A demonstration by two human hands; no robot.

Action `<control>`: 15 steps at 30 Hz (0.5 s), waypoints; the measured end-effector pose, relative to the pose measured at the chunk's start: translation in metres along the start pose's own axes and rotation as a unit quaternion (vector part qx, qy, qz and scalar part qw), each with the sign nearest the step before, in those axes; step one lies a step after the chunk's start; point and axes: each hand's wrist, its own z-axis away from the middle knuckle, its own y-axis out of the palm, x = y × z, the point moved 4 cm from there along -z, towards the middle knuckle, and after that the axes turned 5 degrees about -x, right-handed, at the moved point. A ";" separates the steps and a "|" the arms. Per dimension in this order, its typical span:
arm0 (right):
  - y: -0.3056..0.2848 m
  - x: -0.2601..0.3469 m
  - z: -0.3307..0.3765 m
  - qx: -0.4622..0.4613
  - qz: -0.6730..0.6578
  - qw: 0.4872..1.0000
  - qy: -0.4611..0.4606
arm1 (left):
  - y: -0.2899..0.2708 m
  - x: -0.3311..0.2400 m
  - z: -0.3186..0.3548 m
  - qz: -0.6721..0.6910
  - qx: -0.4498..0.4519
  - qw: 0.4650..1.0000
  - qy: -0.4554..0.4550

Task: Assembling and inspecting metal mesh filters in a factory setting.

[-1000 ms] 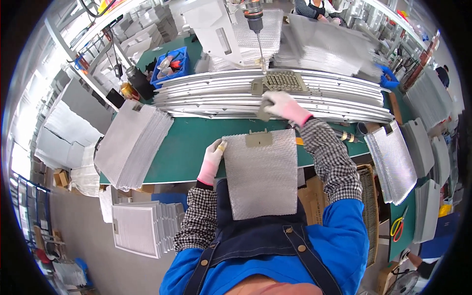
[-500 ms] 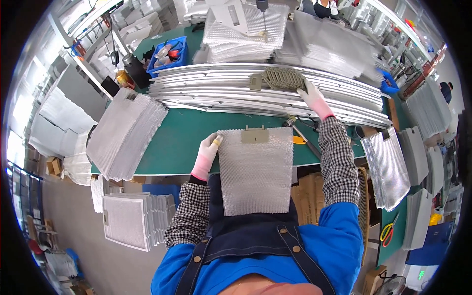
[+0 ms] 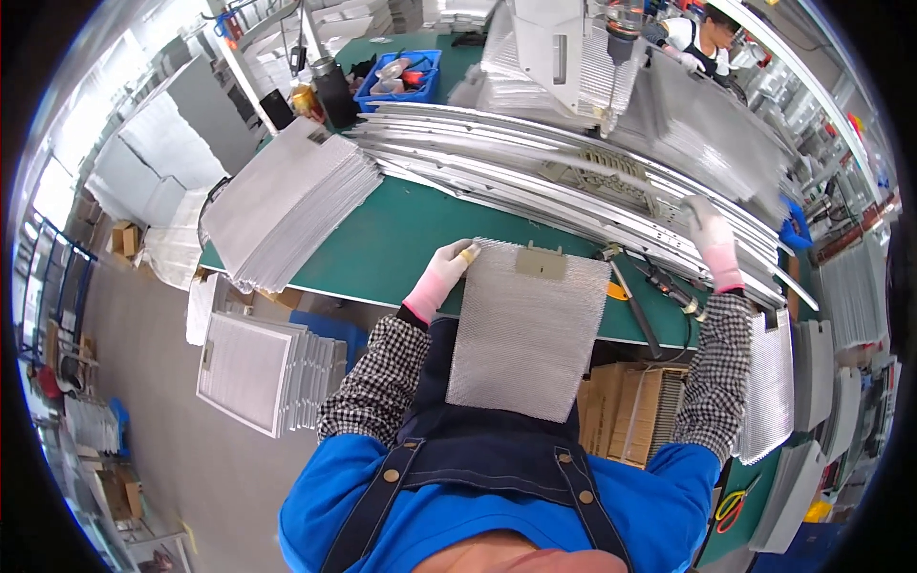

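Observation:
My left hand (image 3: 443, 277), in a white glove with a pink cuff, pinches the upper left corner of a silver mesh filter panel (image 3: 525, 334). The panel rests against my lap, with an olive-green tab plate (image 3: 541, 263) at its top edge. Out to the right, my gloved right hand (image 3: 711, 229) is raised over the bundle of long aluminium strips (image 3: 458, 158). Its fingers are blurred but appear closed at the end of one pale aluminium strip (image 3: 573, 160), itself smeared by motion. That strip crosses in front of a pile of olive-green plates (image 3: 604, 170).
A hammer (image 3: 638, 310) and a corded tool (image 3: 673, 286) lie right of the panel. Stacked mesh panels (image 3: 296, 205) stand left; others (image 3: 769, 382) sit right. Beyond the strips are a blue bin (image 3: 401, 81) and a drill press (image 3: 559, 57). Another person (image 3: 702, 48) works far right.
My right hand has left the olive-green plates and moved right, and a strip now passes in front of them. My left hand still holds the panel, now tilted slightly. The view has turned.

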 end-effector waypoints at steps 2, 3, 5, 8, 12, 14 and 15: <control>-0.029 0.008 -0.004 0.008 0.018 1.000 -0.001 | 0.001 0.005 -0.003 0.055 -0.009 0.998 0.000; -0.040 0.003 -0.001 0.022 -0.008 1.000 0.018 | 0.004 0.007 -0.005 0.110 -0.010 0.994 -0.001; -0.058 0.005 0.008 0.111 -0.066 0.988 0.090 | 0.010 -0.009 0.000 0.096 -0.016 0.995 0.038; -0.061 0.047 0.037 0.208 -0.132 0.962 0.116 | 0.013 -0.025 0.009 0.022 -0.019 0.997 0.064; -0.057 0.135 0.047 0.179 -0.190 0.965 0.020 | 0.027 -0.066 0.058 0.047 -0.054 0.989 0.128; -0.046 0.179 0.037 0.109 -0.206 0.965 -0.121 | 0.029 -0.082 0.083 0.015 -0.083 0.980 0.181; -0.041 0.201 0.030 0.099 -0.217 0.958 -0.158 | 0.028 -0.091 0.095 -0.016 -0.112 0.965 0.237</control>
